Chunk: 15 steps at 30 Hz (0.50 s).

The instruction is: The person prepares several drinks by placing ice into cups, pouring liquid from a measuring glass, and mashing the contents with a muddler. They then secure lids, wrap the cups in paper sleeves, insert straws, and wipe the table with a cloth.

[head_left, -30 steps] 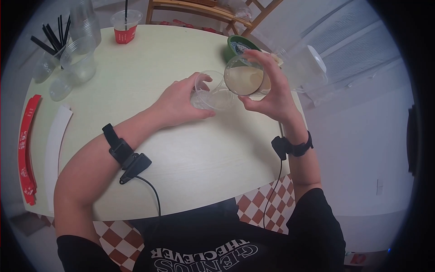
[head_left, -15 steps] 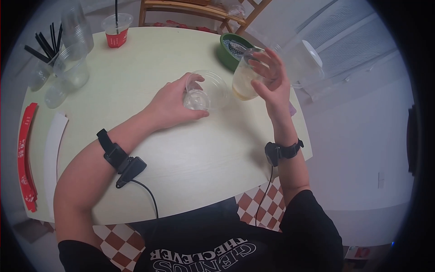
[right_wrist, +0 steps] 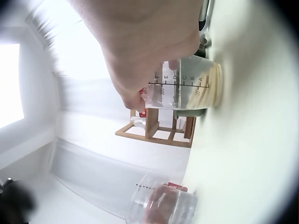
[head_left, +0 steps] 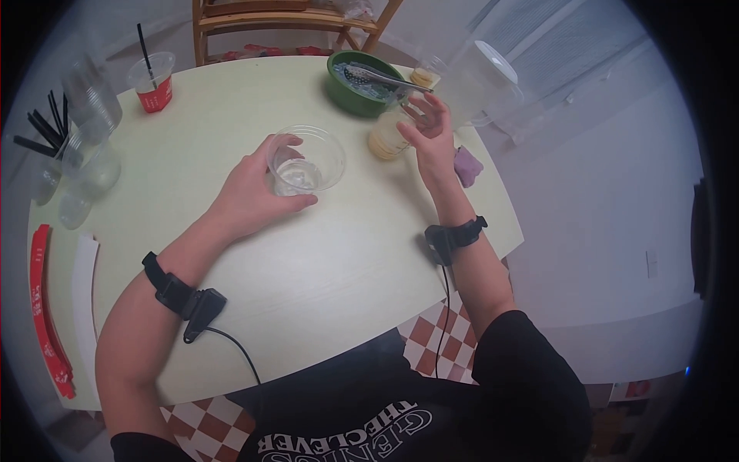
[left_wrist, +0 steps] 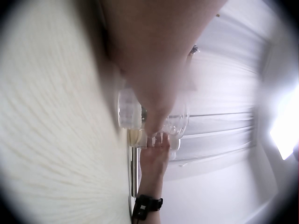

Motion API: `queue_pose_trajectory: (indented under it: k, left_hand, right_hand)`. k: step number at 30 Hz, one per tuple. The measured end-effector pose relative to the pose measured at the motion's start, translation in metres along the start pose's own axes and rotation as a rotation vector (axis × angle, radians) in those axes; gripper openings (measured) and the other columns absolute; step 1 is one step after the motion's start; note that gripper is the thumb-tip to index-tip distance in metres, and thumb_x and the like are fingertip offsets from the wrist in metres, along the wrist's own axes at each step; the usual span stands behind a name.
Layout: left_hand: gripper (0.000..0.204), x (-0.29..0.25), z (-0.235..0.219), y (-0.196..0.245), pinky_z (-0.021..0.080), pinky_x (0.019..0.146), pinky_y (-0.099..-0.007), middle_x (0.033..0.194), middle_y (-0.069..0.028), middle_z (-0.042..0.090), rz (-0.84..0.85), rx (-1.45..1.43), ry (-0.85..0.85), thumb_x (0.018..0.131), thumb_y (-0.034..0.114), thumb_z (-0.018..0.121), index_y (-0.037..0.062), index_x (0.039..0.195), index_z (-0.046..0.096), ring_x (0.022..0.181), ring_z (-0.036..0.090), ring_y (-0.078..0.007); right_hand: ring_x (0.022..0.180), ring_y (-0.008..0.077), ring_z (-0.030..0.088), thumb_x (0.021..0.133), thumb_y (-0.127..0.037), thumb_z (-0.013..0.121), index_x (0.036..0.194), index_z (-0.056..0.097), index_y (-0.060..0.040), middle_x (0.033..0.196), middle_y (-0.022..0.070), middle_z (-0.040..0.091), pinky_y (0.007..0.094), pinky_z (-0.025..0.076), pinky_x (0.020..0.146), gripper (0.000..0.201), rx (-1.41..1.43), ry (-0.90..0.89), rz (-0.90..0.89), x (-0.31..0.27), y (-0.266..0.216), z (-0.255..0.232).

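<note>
My left hand (head_left: 250,189) curls round a clear plastic cup (head_left: 327,165) with clear contents at its bottom, near the middle of the table. To its right, my right hand (head_left: 433,146) grips the upper part of a clear measuring cup (head_left: 382,140). In the right wrist view that measuring cup (right_wrist: 187,88) shows black scale marks and a little pale yellow liquid low inside, its base at the tabletop. A green bowl (head_left: 354,98) with a perforated metal utensil (head_left: 377,75) across it stands just behind the measuring cup.
At the back left stand a red-labelled cup (head_left: 156,96) with a straw, stacked clear cups (head_left: 92,100) and black straws (head_left: 48,127). Red strips (head_left: 45,316) and a white strip (head_left: 83,308) lie at the left edge. A purple cloth (head_left: 467,167) lies right of my right hand.
The measuring cup, earlier tilted beside the clear cup, has moved right and down and now stands nearly upright, away from it. My left hand still holds the clear cup. The head view has shifted.
</note>
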<state>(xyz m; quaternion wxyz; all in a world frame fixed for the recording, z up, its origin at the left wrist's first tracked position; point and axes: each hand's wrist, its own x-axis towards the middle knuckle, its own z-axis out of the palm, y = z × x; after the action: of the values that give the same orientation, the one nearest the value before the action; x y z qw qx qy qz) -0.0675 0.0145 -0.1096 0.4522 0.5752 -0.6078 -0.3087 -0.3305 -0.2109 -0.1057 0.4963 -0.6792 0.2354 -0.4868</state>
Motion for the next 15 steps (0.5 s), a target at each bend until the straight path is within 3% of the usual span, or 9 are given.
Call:
queue_pose_trajectory:
  k: [2,5,7,8,10,11,13,15]
  left_hand:
    - [0.084,0.001,0.0,0.002,0.046,0.117,-0.0387,0.133,-0.0156,0.069,-0.037,-0.022,0.005,0.078,0.018,0.093,0.0031,0.148,0.05,0.131,0.063,-0.0259]
    - [0.084,0.001,0.0,0.0,0.046,0.117,-0.0391,0.133,-0.0154,0.069,-0.028,-0.003,0.005,0.078,0.018,0.093,0.0028,0.149,0.05,0.131,0.063,-0.026]
    - [0.084,0.001,0.0,-0.001,0.046,0.117,-0.0392,0.134,-0.0154,0.068,-0.03,0.004,0.006,0.078,0.018,0.093,0.0032,0.149,0.05,0.131,0.063,-0.0261]
    - [0.084,0.001,0.0,-0.001,0.046,0.117,-0.0393,0.135,-0.0155,0.068,-0.029,0.013,0.002,0.078,0.018,0.092,0.0036,0.149,0.05,0.132,0.063,-0.0262]
    - [0.085,0.0,-0.001,0.001,0.046,0.117,-0.0393,0.135,-0.0155,0.068,-0.025,0.021,0.002,0.078,0.019,0.092,0.0041,0.149,0.049,0.132,0.063,-0.0264]
    - [0.085,0.0,-0.001,0.002,0.046,0.118,-0.0392,0.136,-0.0156,0.068,-0.022,0.034,0.0,0.078,0.019,0.092,0.0045,0.15,0.049,0.132,0.063,-0.0265]
    - [0.084,0.0,0.0,-0.001,0.046,0.118,-0.0392,0.136,-0.0156,0.068,-0.013,0.034,0.007,0.078,0.019,0.092,0.0051,0.15,0.049,0.132,0.063,-0.0267]
    - [0.084,0.001,0.0,-0.002,0.046,0.118,-0.0392,0.136,-0.0157,0.067,-0.004,0.038,0.01,0.079,0.02,0.092,0.0057,0.15,0.049,0.132,0.063,-0.0269]
  right_hand:
    - [0.143,0.0293,0.052,0.093,-0.006,0.083,0.16,0.034,-0.0053,0.153,0.0145,0.051,0.0423,0.054,0.109,0.083,-0.071,-0.016,0.0,0.0,-0.003,-0.006]
    - [0.134,0.0234,0.059,0.099,-0.019,0.08,0.153,0.047,-0.0032,0.144,0.012,0.06,0.0388,0.055,0.104,0.065,0.017,0.079,0.038,0.006,-0.002,-0.031]
    - [0.113,0.0175,0.067,0.103,-0.028,0.074,0.137,0.063,-0.0019,0.126,0.0079,0.07,0.0352,0.056,0.095,0.044,-0.065,0.214,0.221,0.011,-0.003,-0.064]
    - [0.113,0.0175,0.067,0.103,-0.028,0.074,0.137,0.063,-0.0019,0.126,0.0079,0.07,0.0352,0.056,0.095,0.044,-0.069,0.212,0.223,0.008,-0.004,-0.074]
    - [0.094,0.0182,0.069,0.097,-0.027,0.076,0.119,0.072,-0.0035,0.106,0.0066,0.073,0.035,0.056,0.087,0.032,-0.827,0.148,0.208,-0.005,-0.013,-0.083]
    - [0.094,0.0182,0.069,0.097,-0.027,0.076,0.119,0.072,-0.0035,0.106,0.0066,0.073,0.035,0.056,0.087,0.032,-0.831,0.146,0.207,-0.011,-0.014,-0.088]
    - [0.087,0.0214,0.069,0.091,-0.024,0.078,0.115,0.071,-0.0062,0.098,0.0085,0.07,0.0357,0.056,0.083,0.031,-1.236,-0.028,0.198,-0.026,-0.02,-0.088]
    - [0.085,0.0241,0.069,0.087,-0.024,0.08,0.114,0.069,-0.0075,0.092,0.0098,0.069,0.0363,0.056,0.084,0.033,-1.211,-0.058,0.24,-0.032,-0.022,-0.09]
